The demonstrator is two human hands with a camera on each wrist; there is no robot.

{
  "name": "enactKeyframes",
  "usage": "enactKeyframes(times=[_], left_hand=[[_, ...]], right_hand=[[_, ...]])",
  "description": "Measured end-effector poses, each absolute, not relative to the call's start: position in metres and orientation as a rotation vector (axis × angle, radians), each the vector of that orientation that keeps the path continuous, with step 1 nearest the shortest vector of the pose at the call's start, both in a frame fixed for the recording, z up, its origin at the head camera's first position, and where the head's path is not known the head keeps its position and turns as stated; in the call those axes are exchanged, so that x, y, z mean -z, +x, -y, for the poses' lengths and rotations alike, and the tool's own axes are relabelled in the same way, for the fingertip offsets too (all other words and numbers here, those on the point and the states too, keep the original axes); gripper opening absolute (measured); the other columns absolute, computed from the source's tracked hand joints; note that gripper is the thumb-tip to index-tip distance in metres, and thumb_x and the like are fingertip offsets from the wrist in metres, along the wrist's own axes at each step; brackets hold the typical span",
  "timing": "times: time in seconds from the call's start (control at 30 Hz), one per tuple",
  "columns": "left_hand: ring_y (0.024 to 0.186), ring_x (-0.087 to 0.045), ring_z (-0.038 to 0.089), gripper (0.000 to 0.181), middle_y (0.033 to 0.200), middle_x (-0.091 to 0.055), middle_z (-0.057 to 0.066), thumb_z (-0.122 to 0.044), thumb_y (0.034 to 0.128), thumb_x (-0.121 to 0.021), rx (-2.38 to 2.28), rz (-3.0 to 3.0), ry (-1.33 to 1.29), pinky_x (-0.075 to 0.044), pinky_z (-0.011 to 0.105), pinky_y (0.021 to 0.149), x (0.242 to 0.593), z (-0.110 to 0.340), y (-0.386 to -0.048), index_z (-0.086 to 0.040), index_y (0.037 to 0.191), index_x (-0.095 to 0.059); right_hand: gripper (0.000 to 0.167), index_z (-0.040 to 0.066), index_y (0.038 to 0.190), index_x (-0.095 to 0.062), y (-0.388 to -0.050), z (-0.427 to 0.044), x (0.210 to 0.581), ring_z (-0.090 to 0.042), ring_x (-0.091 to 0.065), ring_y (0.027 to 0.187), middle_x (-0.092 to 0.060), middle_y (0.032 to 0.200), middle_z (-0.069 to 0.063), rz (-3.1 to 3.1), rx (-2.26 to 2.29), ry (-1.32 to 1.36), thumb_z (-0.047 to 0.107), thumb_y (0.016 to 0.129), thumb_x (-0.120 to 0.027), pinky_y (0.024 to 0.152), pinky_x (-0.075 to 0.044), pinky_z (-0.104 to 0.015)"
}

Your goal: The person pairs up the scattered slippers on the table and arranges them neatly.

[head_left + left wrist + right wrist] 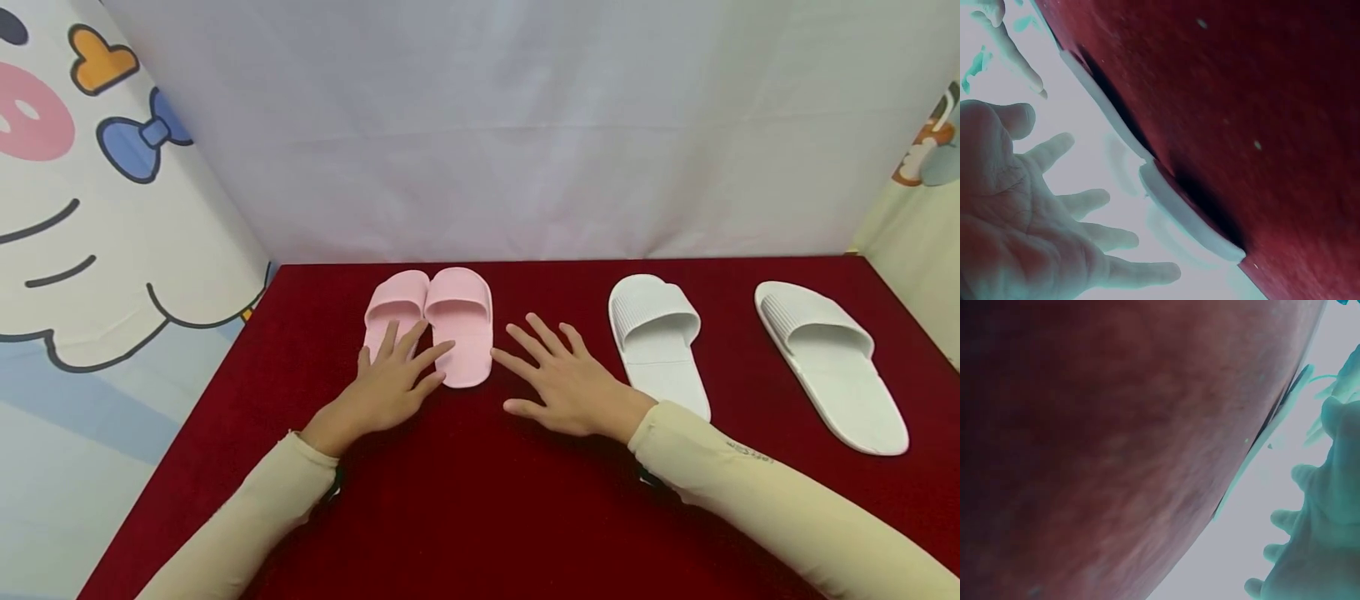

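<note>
Two pink slippers stand side by side on the red cloth, the left pink slipper [397,292] partly covered by my left hand [382,387] in the head view. That hand has its fingers spread and holds nothing; the left wrist view shows its bare palm beside the pale slipper edges [1191,219]. The right pink slipper [462,350] lies just beyond those fingertips. My right hand [573,383], fingers also spread, is between the right pink slipper and a white slipper [663,367]. Farther right lies a second white slipper [840,375], angled and apart from the first.
A red cloth [480,517] covers the table. Behind it hangs a white curtain [525,133]. A cartoon-printed sheet [112,275] borders the left side, and another printed sheet [926,217] borders the right.
</note>
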State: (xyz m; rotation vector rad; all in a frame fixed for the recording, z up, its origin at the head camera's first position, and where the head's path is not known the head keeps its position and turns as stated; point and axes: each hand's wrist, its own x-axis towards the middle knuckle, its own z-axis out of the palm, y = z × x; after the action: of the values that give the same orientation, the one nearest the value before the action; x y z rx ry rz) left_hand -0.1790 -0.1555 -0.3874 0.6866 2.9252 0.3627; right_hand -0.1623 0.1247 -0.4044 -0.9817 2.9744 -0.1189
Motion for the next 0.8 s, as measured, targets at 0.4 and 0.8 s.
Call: enactKeyframes(times=[0.4, 0.8], left_hand=[[0.154, -0.004, 0.045, 0.047, 0.168, -0.016, 0.007, -0.045, 0.1046, -0.042, -0.372, -2.92, 0.781, -0.016, 0.081, 0.107, 0.387, 0.131, -0.173, -0.037, 0.151, -0.04], [0.154, -0.004, 0.043, 0.047, 0.168, -0.015, 0.004, -0.046, 0.1059, -0.038, -0.381, -2.859, 0.854, -0.013, 0.077, 0.112, 0.386, 0.102, -0.174, -0.039, 0.152, -0.037]], right_hand=[[0.068, 0.033, 0.158, -0.026, -0.146, -0.154, 0.402, -0.032, -0.001, 0.157, -0.015, 0.168, -0.006, -2.982, 0.103, -0.966, 0.064, 0.099, -0.04, 0.12, -0.013, -0.063], [0.067, 0.031, 0.157, -0.03, -0.136, -0.174, 0.402, -0.035, -0.005, 0.156, -0.019, 0.167, -0.007, -3.013, 0.102, -0.986, 0.062, 0.098, -0.044, 0.118, -0.016, -0.065]])
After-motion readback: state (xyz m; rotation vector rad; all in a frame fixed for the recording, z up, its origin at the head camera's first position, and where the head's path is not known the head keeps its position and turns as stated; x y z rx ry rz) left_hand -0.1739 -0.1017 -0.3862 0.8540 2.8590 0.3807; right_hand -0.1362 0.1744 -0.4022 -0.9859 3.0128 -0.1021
